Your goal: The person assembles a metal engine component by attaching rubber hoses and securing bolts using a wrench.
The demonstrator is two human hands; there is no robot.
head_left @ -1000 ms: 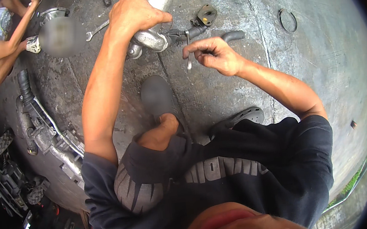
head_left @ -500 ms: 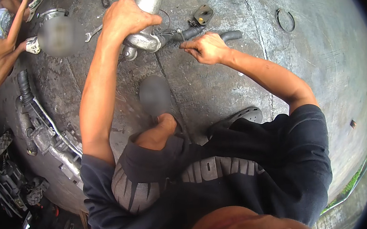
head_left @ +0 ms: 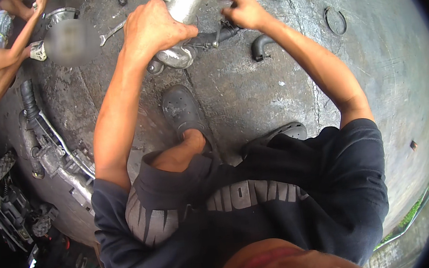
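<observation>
A silver cast-metal housing [head_left: 187,2] with a smooth cylindrical body lies on the concrete at the top centre. My left hand [head_left: 155,29] is closed over its middle, thumb stretched to the right, and hides part of it. A rounded metal elbow [head_left: 178,58] shows below that hand. From the housing a black rubber hose [head_left: 203,39] runs right, with a small metal clamp piece [head_left: 217,38] on it. Above the hose's right end hovers my right hand [head_left: 245,12], index finger and thumb apart, nothing visible between them. A curved black hose end [head_left: 259,48] shows below my right wrist.
An open-ended wrench [head_left: 112,33] lies left of my left hand. A round clamp ring [head_left: 335,21] is at the right. More metal parts with a hose [head_left: 54,151] lie at the left. Another person [head_left: 5,56] crouches at the upper left. My shoes [head_left: 183,108] stand below the housing.
My right hand has lifted up and away from the hose, its fingers spreading. The housing has shifted slightly right under my left hand, and the curved hose end has swung downward.
</observation>
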